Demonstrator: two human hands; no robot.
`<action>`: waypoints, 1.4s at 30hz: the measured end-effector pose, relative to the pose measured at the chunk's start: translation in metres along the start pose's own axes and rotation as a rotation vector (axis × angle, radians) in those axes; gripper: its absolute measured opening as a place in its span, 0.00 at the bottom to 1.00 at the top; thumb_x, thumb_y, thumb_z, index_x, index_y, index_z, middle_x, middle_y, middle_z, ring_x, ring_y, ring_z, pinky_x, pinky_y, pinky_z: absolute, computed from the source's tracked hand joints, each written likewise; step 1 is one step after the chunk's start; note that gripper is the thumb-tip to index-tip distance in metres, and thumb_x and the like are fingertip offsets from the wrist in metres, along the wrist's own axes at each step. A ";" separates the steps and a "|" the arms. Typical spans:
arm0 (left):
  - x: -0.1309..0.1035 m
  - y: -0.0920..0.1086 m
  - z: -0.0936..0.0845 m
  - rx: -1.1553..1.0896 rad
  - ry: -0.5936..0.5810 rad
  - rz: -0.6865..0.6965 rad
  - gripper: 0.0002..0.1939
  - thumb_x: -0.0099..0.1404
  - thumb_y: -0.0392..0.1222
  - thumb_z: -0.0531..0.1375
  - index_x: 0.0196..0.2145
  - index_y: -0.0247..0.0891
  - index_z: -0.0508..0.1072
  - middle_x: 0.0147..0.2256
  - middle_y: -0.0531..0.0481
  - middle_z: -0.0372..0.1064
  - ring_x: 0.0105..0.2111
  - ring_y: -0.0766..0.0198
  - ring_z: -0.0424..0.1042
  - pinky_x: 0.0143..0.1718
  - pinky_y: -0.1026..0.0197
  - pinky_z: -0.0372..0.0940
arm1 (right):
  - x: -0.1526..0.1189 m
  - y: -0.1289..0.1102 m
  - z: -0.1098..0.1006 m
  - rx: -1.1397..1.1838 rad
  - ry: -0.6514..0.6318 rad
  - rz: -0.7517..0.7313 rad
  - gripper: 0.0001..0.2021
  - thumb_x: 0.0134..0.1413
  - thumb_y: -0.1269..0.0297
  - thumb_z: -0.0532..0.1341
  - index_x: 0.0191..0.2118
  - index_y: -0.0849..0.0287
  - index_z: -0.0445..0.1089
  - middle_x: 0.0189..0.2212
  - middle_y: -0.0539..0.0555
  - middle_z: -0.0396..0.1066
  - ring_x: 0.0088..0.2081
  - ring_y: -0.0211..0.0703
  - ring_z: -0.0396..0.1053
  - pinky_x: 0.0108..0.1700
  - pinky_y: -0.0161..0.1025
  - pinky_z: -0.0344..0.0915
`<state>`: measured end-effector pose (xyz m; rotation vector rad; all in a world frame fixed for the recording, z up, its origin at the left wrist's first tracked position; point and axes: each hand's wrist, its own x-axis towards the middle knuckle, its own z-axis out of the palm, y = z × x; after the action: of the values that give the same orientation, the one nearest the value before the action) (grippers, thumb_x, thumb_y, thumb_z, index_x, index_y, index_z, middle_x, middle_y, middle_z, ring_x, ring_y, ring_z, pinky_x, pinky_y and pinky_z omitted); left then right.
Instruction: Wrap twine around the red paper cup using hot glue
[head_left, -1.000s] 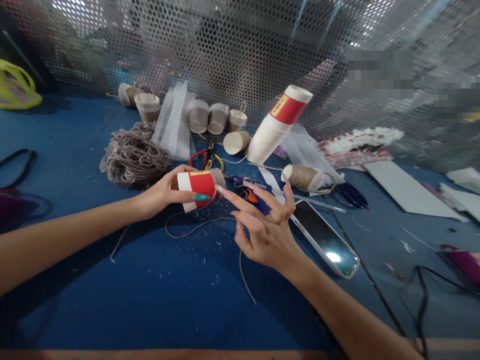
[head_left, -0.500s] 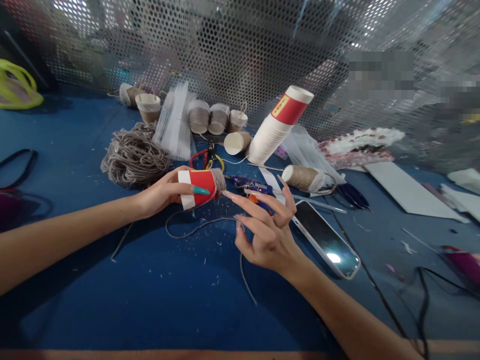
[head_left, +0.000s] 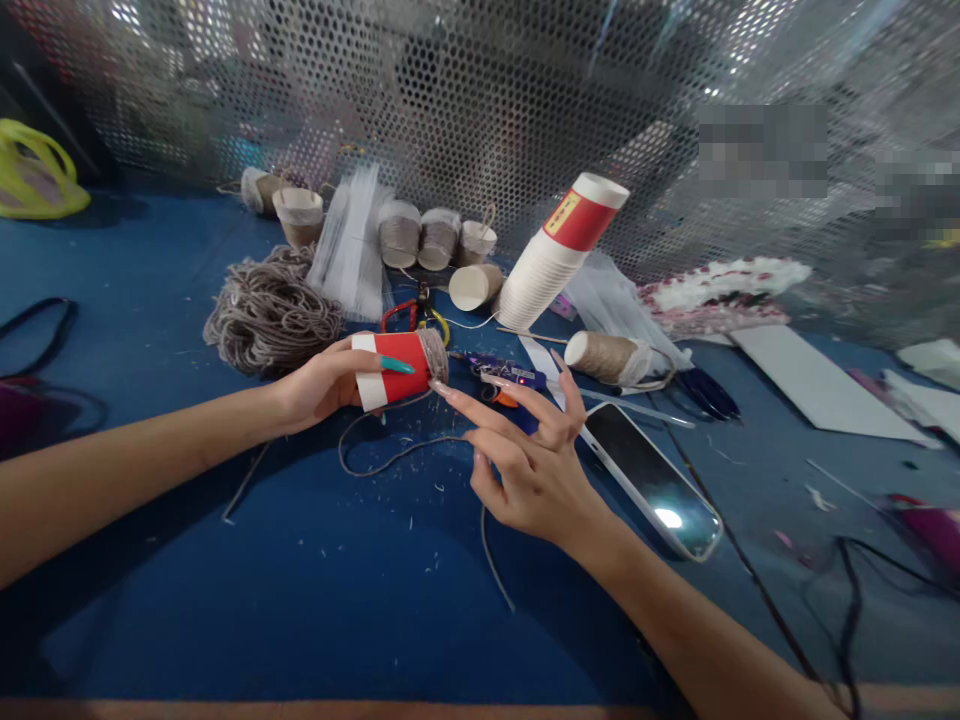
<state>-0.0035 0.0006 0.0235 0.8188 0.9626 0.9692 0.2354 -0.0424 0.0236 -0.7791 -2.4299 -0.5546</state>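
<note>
My left hand is closed around a red and white paper cup, which lies on its side with its base end to the right. Grey cord is wound in several turns round that end. From the cup a loose length of cord loops over the table to my right hand. There the thumb and a finger pinch the cord, and its tail hangs below. My right index fingertip touches the wound turns. Behind the right fingers lies a blue glue gun with an orange trigger, partly hidden.
A heap of grey cord lies left of the cup. Behind stand several wrapped cups and a leaning cup stack. Red and yellow handled pliers lie near the cup. A phone is by my right wrist. Perforated metal closes the back.
My left thumb has shifted slightly up and left on the cup. The right index fingertip has moved a little left along the wound cord, and the cup has turned slightly.
</note>
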 end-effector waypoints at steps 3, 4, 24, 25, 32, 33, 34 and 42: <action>0.001 0.002 -0.001 -0.032 -0.036 -0.003 0.21 0.47 0.42 0.65 0.40 0.32 0.73 0.31 0.45 0.76 0.28 0.60 0.74 0.27 0.61 0.69 | 0.000 0.000 0.001 0.035 0.000 -0.008 0.14 0.51 0.77 0.58 0.40 0.52 0.58 0.51 0.47 0.75 0.57 0.48 0.58 0.66 0.65 0.41; 0.001 0.002 -0.001 -0.033 -0.046 0.002 0.20 0.48 0.41 0.65 0.40 0.32 0.73 0.31 0.45 0.76 0.27 0.61 0.74 0.26 0.62 0.68 | -0.001 0.000 0.001 0.062 0.010 -0.013 0.13 0.51 0.77 0.58 0.39 0.52 0.58 0.50 0.47 0.76 0.56 0.47 0.59 0.66 0.64 0.43; 0.003 -0.002 -0.004 -0.020 -0.040 0.005 0.19 0.53 0.44 0.62 0.42 0.31 0.76 0.36 0.39 0.77 0.31 0.56 0.75 0.28 0.60 0.69 | 0.002 0.000 0.003 0.040 -0.037 0.031 0.07 0.56 0.72 0.57 0.38 0.52 0.60 0.55 0.44 0.72 0.63 0.48 0.52 0.68 0.66 0.37; 0.003 -0.002 -0.005 -0.018 -0.035 0.004 0.19 0.53 0.44 0.62 0.42 0.31 0.76 0.36 0.39 0.77 0.30 0.56 0.75 0.28 0.60 0.69 | 0.003 0.000 0.003 0.036 -0.036 0.032 0.07 0.56 0.73 0.57 0.37 0.52 0.61 0.54 0.44 0.73 0.62 0.48 0.53 0.68 0.65 0.37; 0.003 0.000 -0.003 -0.071 0.021 -0.003 0.16 0.50 0.44 0.63 0.37 0.33 0.77 0.31 0.44 0.77 0.28 0.59 0.74 0.25 0.63 0.68 | 0.002 0.000 0.001 0.022 -0.043 0.028 0.07 0.55 0.73 0.58 0.35 0.53 0.62 0.51 0.42 0.75 0.59 0.49 0.57 0.68 0.63 0.38; 0.003 0.000 -0.002 -0.081 0.032 0.004 0.16 0.50 0.43 0.62 0.36 0.33 0.76 0.30 0.45 0.77 0.27 0.60 0.74 0.25 0.64 0.68 | 0.001 0.000 0.001 0.025 -0.047 0.026 0.07 0.55 0.73 0.58 0.35 0.53 0.63 0.50 0.42 0.75 0.58 0.49 0.58 0.68 0.62 0.39; 0.003 0.001 -0.002 -0.089 0.039 0.010 0.15 0.50 0.43 0.62 0.36 0.34 0.76 0.29 0.45 0.76 0.26 0.60 0.74 0.24 0.64 0.68 | 0.001 0.000 0.001 0.029 -0.047 0.021 0.07 0.55 0.73 0.58 0.35 0.53 0.63 0.49 0.42 0.76 0.57 0.49 0.59 0.67 0.61 0.39; 0.003 -0.002 -0.005 -0.045 -0.070 -0.003 0.17 0.53 0.46 0.61 0.38 0.34 0.74 0.32 0.43 0.76 0.30 0.57 0.74 0.25 0.62 0.68 | 0.000 -0.001 0.003 0.028 0.030 0.014 0.13 0.50 0.79 0.56 0.39 0.53 0.60 0.57 0.47 0.71 0.59 0.48 0.57 0.65 0.65 0.46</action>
<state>-0.0072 0.0033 0.0193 0.8085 0.8791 0.9506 0.2335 -0.0417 0.0214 -0.7704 -2.3974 -0.5227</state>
